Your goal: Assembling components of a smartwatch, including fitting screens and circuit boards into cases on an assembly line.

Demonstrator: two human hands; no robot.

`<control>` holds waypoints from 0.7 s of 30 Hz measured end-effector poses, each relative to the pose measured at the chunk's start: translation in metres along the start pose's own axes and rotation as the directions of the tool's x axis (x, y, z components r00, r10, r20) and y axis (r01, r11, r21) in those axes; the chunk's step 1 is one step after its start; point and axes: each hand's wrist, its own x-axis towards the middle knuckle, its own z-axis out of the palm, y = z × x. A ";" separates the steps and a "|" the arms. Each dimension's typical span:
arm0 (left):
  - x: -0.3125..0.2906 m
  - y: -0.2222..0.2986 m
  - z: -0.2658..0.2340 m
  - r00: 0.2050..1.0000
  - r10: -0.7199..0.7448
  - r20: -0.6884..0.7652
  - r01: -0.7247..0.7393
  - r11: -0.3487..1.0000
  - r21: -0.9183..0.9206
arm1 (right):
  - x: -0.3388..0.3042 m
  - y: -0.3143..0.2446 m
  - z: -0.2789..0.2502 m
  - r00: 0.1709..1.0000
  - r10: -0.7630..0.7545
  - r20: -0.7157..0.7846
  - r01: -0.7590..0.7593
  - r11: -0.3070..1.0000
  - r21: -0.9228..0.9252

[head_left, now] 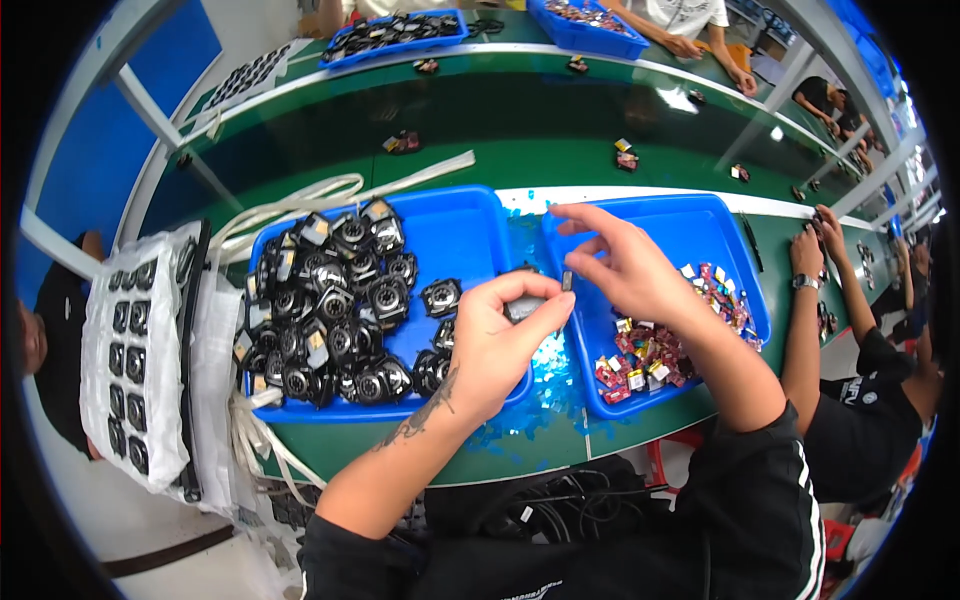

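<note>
My left hand point(487, 345) is closed around a small grey-and-black watch case point(520, 308), mostly hidden by the fingers. A small dark piece point(567, 281) shows at its thumb tip. Just to the right, my right hand point(640, 272) is raised with its fingers spread, over the right blue tray point(660, 218). That tray holds a heap of small red circuit boards point(650, 355) with silver and yellow parts. In the left blue tray point(455, 225) lies a pile of black watch cases point(335, 300), several of them apart from the pile near my left hand.
Scraps of blue film point(545, 375) litter the green table between the trays. Pale straps point(300, 205) and a white tray of watch cases point(135, 350) are at the left. Beyond runs a green belt point(500, 125) carrying loose boards. Co-workers sit at the right and opposite.
</note>
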 end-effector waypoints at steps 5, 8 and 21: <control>-0.004 -0.002 -0.001 0.994 -0.083 0.077 0.096 0.979 -0.182 | -0.021 -0.017 -0.008 0.984 -0.098 0.150 0.011 0.868 0.496; -0.002 -0.005 0.003 0.982 -0.082 0.168 0.114 0.975 -0.190 | -0.027 -0.015 -0.009 0.986 -0.083 0.147 -0.027 0.784 0.620; -0.001 -0.008 0.003 0.967 0.218 0.136 -0.223 0.974 0.026 | -0.037 -0.046 0.003 0.992 0.024 -0.123 -0.004 0.986 0.167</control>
